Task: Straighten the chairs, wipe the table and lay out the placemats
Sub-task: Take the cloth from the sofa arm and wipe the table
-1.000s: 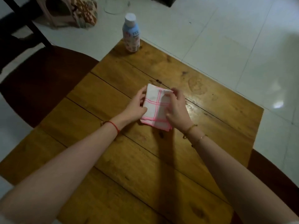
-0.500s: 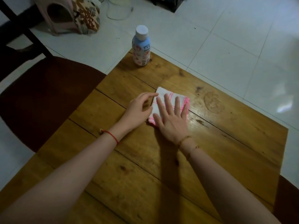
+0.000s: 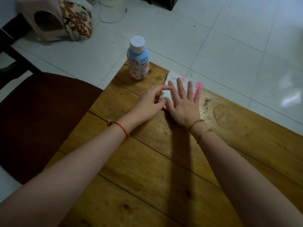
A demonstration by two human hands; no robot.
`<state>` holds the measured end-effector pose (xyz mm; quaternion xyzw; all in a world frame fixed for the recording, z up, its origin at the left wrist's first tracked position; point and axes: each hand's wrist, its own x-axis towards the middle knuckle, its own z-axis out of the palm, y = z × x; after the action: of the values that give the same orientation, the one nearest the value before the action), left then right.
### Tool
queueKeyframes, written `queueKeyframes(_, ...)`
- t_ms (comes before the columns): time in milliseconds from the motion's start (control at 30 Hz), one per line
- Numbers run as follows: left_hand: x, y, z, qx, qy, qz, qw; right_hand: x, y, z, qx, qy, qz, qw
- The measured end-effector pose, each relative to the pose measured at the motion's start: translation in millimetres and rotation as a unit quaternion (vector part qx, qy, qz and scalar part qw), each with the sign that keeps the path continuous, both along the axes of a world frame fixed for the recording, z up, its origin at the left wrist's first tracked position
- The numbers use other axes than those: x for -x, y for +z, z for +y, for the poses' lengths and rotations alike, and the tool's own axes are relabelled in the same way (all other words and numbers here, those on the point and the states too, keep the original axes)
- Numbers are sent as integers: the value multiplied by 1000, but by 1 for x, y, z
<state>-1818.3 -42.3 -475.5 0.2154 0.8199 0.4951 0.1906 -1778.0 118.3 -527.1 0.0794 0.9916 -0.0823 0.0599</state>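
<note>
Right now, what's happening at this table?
A person appears to be wiping the wooden table with a folded white cloth edged in pink. The right hand lies flat on the cloth with its fingers spread. The left hand touches the cloth's left edge with index finger and thumb. The cloth sits near the table's far edge, just right of an upright bottle at the corner.

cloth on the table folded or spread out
Folded: the cloth is a compact rectangle with layered pink edges at its right side, under the flat right hand.
</note>
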Motion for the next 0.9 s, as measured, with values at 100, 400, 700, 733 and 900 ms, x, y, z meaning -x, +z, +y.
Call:
queueKeyframes(100, -2, 0, 17, -9, -15, -7, 1000, -13, 3, 22, 1, -17, -4, 1000)
queueKeyframes(400, -53, -1, 54, -41, -42, -35, 998, -78, 7, 71, 8, -71, -15, 997)
queueKeyframes(700, -129, 7, 79, -24, -55, -15, 998, -198, 7, 135, -13, -151, -44, 988)
queueKeyframes(733, -138, 7, 80, 0, -73, 19, 997, -213, 8, 141, -7, -160, -45, 986)
queueKeyframes(900, -168, -16, 68, 195, -103, 131, 966, -243, 13, 145, 15, -171, -69, 983)
